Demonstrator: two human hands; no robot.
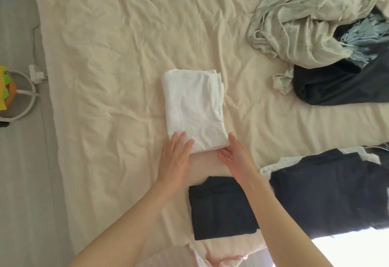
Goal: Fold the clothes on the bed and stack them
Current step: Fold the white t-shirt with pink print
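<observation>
White garment (pixel 194 108) lying folded mid-bed (pixel 105 77), near edge toward the person. Left hand (pixel 175 157) resting flat, straight fingers touching its near-left corner, gripping nothing. Right hand (pixel 235 157) lying open at the near-right corner, fingertips meeting the fold, holding nothing. Folded black piece (pixel 221 207) sitting just below. Dark stack (pixel 328 188) lying right. Unfolded pile (pixel 315 24) sitting far right.

A folded garment (pixel 194 110) lies mid-bed (pixel 117 60), with the left hand (pixel 176 157) and right hand (pixel 237 157) at its near corners. Nearer the person lies a smaller folded piece (pixel 221 210), with a folded stack (pixel 328 188) to its right. A loose heap of clothes (pixel 311 20) lies at the far right.
</observation>
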